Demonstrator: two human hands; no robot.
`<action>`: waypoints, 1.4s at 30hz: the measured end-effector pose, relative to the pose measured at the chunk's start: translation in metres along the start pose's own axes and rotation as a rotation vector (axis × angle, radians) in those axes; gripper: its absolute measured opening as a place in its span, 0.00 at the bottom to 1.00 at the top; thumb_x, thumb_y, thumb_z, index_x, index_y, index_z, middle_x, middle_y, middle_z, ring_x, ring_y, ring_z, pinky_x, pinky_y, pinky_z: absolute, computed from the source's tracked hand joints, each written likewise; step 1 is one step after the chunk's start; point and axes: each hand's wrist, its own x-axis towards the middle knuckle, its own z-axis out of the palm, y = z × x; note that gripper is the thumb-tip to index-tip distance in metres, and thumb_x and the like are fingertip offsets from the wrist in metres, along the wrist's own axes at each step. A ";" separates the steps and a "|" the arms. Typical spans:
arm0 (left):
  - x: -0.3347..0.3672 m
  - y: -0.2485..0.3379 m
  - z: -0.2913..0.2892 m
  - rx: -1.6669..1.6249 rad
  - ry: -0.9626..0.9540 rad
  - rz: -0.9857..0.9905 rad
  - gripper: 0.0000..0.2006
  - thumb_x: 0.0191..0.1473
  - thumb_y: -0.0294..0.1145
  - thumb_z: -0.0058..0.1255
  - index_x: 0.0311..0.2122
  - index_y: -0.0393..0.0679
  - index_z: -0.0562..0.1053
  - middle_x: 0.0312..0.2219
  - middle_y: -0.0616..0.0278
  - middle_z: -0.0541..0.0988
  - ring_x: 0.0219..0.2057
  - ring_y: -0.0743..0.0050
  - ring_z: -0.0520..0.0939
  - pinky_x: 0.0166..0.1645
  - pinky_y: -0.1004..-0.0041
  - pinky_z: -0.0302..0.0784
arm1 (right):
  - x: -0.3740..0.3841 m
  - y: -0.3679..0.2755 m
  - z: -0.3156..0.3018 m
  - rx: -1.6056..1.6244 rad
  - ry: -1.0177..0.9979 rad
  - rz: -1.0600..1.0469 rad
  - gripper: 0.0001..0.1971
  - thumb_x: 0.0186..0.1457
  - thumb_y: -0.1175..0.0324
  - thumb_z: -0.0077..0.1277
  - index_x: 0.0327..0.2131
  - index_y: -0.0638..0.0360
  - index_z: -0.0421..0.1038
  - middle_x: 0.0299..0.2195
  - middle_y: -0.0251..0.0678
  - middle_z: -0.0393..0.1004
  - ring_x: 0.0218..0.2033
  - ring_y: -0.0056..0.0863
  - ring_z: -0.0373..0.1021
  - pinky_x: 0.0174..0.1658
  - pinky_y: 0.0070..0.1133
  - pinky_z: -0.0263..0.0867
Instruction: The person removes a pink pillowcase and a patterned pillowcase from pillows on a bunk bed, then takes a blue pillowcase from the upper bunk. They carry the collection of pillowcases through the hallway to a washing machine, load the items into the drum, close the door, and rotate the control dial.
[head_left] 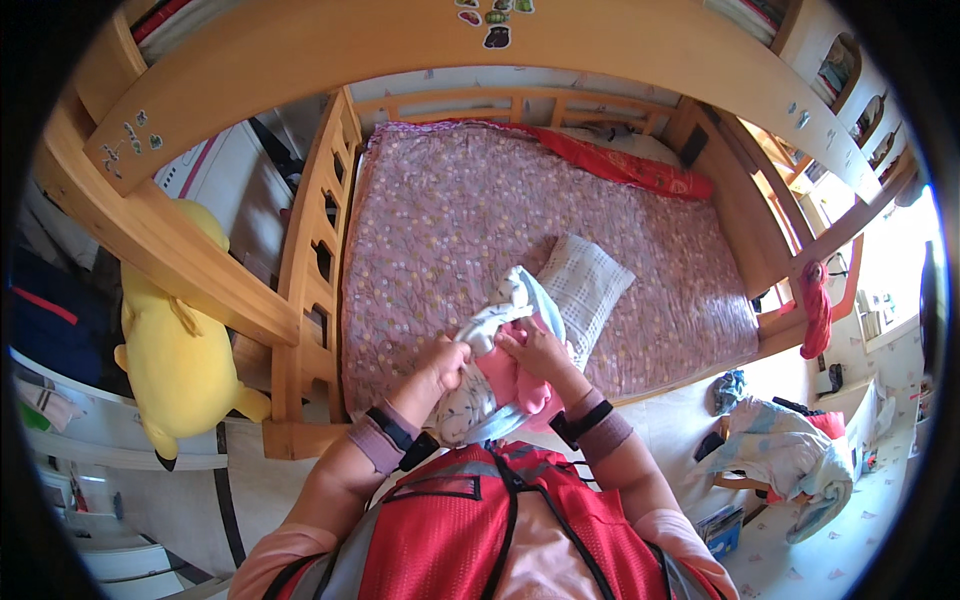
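Note:
In front of my chest I hold up a loose bundle of fabric. It is made up of a white cloth (470,405) with a dark sprig print, a light blue edge or lining, and a soft pink cloth (500,373) in the middle. My left hand (447,362) is closed on the white printed cloth at the bundle's left side. My right hand (538,355) pinches the pink cloth from the right, its fingertips pointing left. Just beyond the bundle a white-and-grey patterned pillow (590,290) lies on the bed.
A wooden bunk bed (300,270) surrounds a mattress with a mauve floral sheet (450,215). Red fabric (630,165) lies along its far side. A yellow plush toy (180,345) is at left. Clothes (780,445) are heaped at right; a red cord bundle (816,310) hangs from the post.

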 end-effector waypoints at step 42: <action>0.015 -0.016 -0.008 1.907 0.101 0.147 0.24 0.53 0.35 0.41 0.56 0.40 0.63 0.34 0.44 0.79 0.40 0.48 0.79 0.52 0.49 0.66 | -0.064 0.048 -0.036 0.971 0.126 -0.192 0.07 0.47 0.80 0.50 0.31 0.58 0.69 0.27 0.23 0.68 0.30 0.13 0.64 0.33 0.14 0.63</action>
